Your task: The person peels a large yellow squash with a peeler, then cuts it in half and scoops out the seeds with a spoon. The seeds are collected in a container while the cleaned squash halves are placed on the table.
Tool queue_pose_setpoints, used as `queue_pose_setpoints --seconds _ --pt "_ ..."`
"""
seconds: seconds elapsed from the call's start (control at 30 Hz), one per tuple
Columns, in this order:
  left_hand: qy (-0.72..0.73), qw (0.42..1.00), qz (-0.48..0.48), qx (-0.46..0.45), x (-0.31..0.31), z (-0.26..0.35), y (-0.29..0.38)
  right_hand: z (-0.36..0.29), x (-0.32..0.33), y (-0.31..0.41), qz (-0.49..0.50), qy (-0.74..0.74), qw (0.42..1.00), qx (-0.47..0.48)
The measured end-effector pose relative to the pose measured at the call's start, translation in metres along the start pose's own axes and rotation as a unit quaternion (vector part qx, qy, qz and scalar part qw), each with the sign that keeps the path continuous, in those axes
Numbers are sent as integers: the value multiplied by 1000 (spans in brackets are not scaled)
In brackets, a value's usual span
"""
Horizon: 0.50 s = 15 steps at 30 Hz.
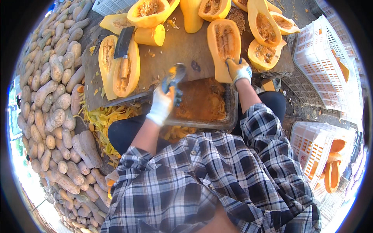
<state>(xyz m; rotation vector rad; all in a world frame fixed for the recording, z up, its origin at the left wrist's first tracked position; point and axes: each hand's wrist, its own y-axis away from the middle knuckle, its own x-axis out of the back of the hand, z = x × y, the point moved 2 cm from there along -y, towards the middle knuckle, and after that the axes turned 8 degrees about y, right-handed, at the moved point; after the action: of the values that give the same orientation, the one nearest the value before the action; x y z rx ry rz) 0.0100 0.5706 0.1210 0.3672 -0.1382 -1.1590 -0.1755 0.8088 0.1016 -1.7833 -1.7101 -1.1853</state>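
Note:
My left hand (166, 97), in a white and blue work glove, is closed on a metal spoon (178, 72) with orange pulp on it, above the left edge of a dark plastic tray (201, 124) that holds wet orange pulp. My right hand (239, 70), gloved too, grips the lower right side of a halved squash (223, 43), whose cavity faces up and looks stringy. That half stands on the wooden board (174, 52), near the tray's far edge. A cleaver (124, 43) with a wooden handle lies across two squash halves (128, 70) at the board's left.
More cut squash (148, 13) lines the board's far side, beside a heap of seeds (236, 19). Yellow peelings (106, 122) lie below the board. Whole squash (55, 93) are piled at the left. White plastic crates (317, 46) stand at the right, some with squash pieces (332, 174).

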Motion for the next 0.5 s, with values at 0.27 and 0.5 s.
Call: queue_pose_setpoints --seconds 0.27,0.5 --pt "-573 804 48 -153 -73 65 -127 -10 -18 12 -16 156 979 132" --pt "-654 755 5 -40 -90 64 -164 -22 -25 17 -51 136 977 155"
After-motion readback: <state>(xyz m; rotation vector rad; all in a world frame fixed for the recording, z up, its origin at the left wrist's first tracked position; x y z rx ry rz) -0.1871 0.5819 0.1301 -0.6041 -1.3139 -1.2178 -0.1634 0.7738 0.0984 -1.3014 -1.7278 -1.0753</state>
